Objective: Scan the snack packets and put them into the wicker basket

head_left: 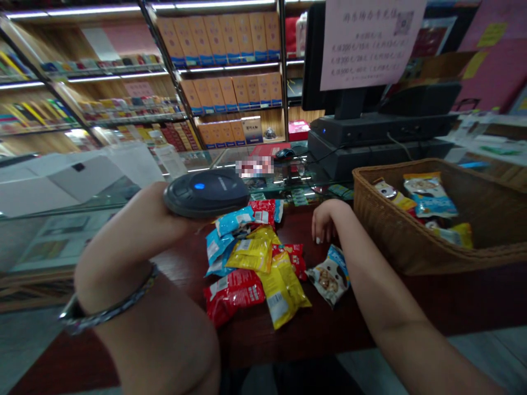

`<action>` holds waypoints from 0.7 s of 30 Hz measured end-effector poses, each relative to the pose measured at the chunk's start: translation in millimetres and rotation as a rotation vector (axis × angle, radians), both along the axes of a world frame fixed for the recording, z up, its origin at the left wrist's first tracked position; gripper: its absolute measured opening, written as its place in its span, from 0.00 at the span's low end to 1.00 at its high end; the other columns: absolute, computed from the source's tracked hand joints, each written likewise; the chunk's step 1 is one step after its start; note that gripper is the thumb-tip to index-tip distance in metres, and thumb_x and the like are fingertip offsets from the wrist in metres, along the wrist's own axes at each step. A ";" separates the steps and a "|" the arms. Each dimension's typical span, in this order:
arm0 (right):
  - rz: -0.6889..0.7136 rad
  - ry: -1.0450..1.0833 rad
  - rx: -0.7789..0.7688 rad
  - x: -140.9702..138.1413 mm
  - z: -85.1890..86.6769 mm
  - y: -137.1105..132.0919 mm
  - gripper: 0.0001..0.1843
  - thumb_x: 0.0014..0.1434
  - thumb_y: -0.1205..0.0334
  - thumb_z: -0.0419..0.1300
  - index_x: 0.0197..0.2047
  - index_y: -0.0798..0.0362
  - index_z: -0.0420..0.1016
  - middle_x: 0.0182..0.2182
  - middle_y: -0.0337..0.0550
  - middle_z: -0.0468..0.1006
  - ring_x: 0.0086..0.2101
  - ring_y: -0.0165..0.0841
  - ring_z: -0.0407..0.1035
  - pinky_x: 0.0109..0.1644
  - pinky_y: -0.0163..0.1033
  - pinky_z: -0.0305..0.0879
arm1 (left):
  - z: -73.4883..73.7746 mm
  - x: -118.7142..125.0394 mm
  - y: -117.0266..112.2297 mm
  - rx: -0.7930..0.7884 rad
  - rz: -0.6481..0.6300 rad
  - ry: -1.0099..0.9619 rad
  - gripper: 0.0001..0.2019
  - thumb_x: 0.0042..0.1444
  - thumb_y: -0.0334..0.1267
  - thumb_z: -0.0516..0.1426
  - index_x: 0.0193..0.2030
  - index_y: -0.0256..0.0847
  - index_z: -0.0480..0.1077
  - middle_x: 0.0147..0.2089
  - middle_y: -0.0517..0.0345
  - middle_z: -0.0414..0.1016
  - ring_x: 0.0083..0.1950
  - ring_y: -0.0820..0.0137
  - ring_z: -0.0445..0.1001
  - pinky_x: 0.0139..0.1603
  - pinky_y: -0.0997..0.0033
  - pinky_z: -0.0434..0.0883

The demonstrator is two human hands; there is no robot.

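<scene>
Closed firmly under dark handheld barcode scanner [208,193] with left hand [138,230], fingertips hidden. Curling right hand [329,218] loosely, gripping nothing visible, just beside cow-spotted snack packet [328,278]. Lying between hands on dark red tabletop [251,344]: heap of yellow packets [284,289], red packets [236,295] and blue packets [220,249]. Farther right: wicker basket [389,241] with more packets [431,198]. Probably light, slick, crushable packets, best pinched at ends; likely stiff, light scanner, best gripped from below.
</scene>
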State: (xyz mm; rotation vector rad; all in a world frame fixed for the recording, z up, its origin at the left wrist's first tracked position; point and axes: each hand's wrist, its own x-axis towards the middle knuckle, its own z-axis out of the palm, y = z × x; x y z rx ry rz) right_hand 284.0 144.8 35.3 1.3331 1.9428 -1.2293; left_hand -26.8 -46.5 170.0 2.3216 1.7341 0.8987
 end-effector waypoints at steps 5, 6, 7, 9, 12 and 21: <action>-0.041 -0.072 -0.204 8.8 -17.0 14.7 0.33 0.28 0.54 0.77 0.40 0.57 0.82 0.41 0.49 0.81 0.38 0.35 0.75 0.39 0.35 0.69 | -0.2 -0.7 0.9 -0.018 0.013 -0.020 0.15 0.44 0.44 0.62 0.38 0.41 0.80 0.34 0.59 0.83 0.34 0.65 0.76 0.38 0.67 0.76; -0.043 -0.059 -0.183 11.3 -13.6 14.6 0.34 0.26 0.54 0.78 0.40 0.56 0.82 0.41 0.49 0.82 0.39 0.35 0.75 0.39 0.34 0.69 | -0.2 -0.5 1.1 -0.018 0.014 -0.022 0.15 0.44 0.44 0.62 0.39 0.41 0.80 0.35 0.58 0.83 0.34 0.65 0.76 0.39 0.66 0.77; -0.045 -0.041 -0.155 13.7 -8.9 13.6 0.35 0.25 0.53 0.78 0.40 0.56 0.83 0.41 0.49 0.82 0.39 0.35 0.75 0.38 0.34 0.69 | -0.2 -0.4 1.4 -0.011 0.013 -0.023 0.16 0.44 0.43 0.62 0.40 0.41 0.80 0.36 0.58 0.84 0.35 0.65 0.76 0.41 0.65 0.77; -0.046 -0.017 -0.091 17.2 1.8 8.8 0.37 0.24 0.53 0.78 0.42 0.54 0.83 0.39 0.48 0.82 0.38 0.36 0.75 0.39 0.36 0.70 | -0.6 -0.8 2.0 0.008 -0.005 -0.027 0.17 0.44 0.43 0.62 0.42 0.41 0.80 0.38 0.57 0.84 0.37 0.64 0.77 0.44 0.63 0.77; -0.008 -0.054 -0.026 17.8 11.0 -4.3 0.41 0.21 0.54 0.79 0.44 0.54 0.82 0.35 0.44 0.81 0.35 0.37 0.74 0.40 0.40 0.71 | -1.7 -3.5 2.9 0.012 -0.008 -0.037 0.18 0.44 0.44 0.62 0.43 0.41 0.80 0.40 0.56 0.84 0.38 0.63 0.77 0.45 0.61 0.77; 0.198 -0.183 0.060 18.3 -17.1 -25.8 0.38 0.23 0.54 0.78 0.41 0.60 0.82 0.30 0.43 0.78 0.35 0.38 0.72 0.42 0.40 0.67 | -1.8 -8.1 -1.3 0.035 -0.012 -0.038 0.15 0.46 0.43 0.63 0.40 0.41 0.80 0.37 0.58 0.84 0.36 0.66 0.76 0.41 0.67 0.76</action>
